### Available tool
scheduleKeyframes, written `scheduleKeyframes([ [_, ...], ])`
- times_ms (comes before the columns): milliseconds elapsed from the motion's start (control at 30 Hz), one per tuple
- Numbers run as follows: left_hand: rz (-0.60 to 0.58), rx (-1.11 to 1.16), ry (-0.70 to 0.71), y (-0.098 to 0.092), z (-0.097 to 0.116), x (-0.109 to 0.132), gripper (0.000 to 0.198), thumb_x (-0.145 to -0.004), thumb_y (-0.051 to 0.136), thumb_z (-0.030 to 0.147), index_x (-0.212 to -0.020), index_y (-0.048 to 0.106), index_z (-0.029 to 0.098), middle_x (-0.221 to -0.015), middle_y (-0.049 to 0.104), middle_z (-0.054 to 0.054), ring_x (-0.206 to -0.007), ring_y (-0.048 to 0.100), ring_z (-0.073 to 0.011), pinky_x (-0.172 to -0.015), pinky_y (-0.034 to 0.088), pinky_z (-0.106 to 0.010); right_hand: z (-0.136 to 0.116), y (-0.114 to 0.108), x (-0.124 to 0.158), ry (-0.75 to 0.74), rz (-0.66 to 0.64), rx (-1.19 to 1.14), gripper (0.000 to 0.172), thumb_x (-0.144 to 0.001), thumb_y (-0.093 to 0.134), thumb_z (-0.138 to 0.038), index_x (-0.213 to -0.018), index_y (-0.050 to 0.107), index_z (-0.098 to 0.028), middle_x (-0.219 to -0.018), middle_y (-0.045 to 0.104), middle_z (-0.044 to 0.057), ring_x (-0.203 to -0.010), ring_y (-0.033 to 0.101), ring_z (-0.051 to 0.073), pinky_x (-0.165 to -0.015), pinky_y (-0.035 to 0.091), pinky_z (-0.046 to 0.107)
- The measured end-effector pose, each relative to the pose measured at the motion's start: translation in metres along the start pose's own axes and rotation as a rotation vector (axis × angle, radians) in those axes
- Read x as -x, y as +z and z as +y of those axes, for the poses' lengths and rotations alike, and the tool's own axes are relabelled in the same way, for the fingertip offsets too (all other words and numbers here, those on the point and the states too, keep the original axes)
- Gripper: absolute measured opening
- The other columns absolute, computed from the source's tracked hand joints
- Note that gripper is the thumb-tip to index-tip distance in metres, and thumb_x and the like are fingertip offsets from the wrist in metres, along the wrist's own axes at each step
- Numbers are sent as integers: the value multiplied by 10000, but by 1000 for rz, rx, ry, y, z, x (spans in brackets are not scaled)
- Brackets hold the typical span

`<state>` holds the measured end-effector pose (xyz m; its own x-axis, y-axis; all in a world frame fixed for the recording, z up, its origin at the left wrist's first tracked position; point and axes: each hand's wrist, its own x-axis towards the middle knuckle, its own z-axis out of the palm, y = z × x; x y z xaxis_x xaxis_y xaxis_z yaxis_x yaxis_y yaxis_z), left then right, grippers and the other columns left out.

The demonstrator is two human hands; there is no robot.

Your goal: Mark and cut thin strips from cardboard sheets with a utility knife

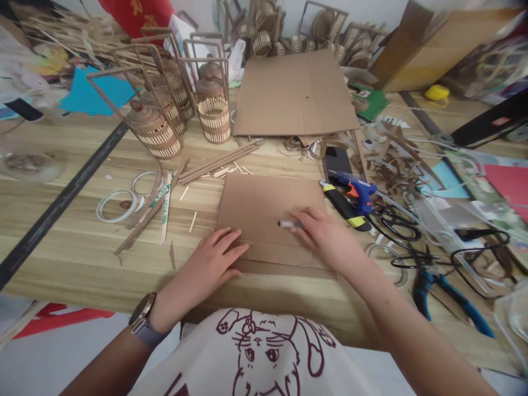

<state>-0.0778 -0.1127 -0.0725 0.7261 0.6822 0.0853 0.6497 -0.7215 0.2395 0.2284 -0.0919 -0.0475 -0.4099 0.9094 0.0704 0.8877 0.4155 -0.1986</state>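
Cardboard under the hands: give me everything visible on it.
The cardboard is a plain brown, roughly rectangular sheet, lying flat on the wooden table. A crease-like line crosses it near the person's side. The left hand rests spread at its near left corner; the right hand, holding a pen, covers part of its right side. Any pen marks can't be made out.

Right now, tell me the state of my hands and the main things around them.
Front cardboard sheet: lying flat
Pen: held, dark end pointing left
Right hand: curled around the pen
Left hand: palm down, fingers spread
Blue-handled pliers: handles spread apart
Glue gun: lying on its side
Light-rimmed slatted basket: upright, open-topped
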Motion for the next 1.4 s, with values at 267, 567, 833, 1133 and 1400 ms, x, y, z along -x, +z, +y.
scheduleKeyframes([
  [267, -2, 8, -23, 4, -1, 1, 519, -879, 748, 248, -1374, 591, 230, -1467, 543, -128, -1341, 478, -348, -1076, 482, -568, -1, -11, 36, -70, 21, 17, 517, -952, 567, -467, -1417, 536, -243, -1293, 633, 144, -1214, 563, 315, -1018, 482, 510],
  [567, 13, -52, -35, 3, -12, -9, 428, -925, 684, 259, -1344, 613, 207, -1466, 540, -135, -1328, 485, -355, -1064, 492, -565, 15, 23, 87, 113, -14, 81, 471, -973, 537, -423, -1421, 547, -277, -1373, 605, 137, -1209, 571, 314, -939, 530, 498],
  [833, 27, -44, -95, 0, -25, -22, 404, -948, 654, 275, -1344, 628, 203, -1459, 551, -145, -1335, 489, -352, -1061, 494, -560, 33, 20, 48, 58, 33, -44, 473, -955, 563, -425, -1397, 581, -258, -1363, 607, 147, -1240, 563, 315, -1018, 486, 531],
  [1133, 91, 0, -68, 4, -34, -18, 358, -1012, 462, 161, -1259, 700, 265, -1355, 660, -73, -1256, 561, -266, -1035, 517, -490, 31, 31, 55, 106, 175, -68, 349, -998, 489, -357, -1277, 685, -284, -1233, 688, 116, -1142, 624, 279, -968, 510, 499],
  [1400, 78, 20, -66, 2, -30, -17, 352, -999, 483, 138, -1235, 716, 256, -1327, 682, -66, -1146, 592, -244, -980, 547, -424, 32, 32, 57, 109, 200, -105, 392, -990, 511, -335, -1354, 626, -245, -1231, 683, 121, -1137, 629, 271, -970, 532, 477],
])
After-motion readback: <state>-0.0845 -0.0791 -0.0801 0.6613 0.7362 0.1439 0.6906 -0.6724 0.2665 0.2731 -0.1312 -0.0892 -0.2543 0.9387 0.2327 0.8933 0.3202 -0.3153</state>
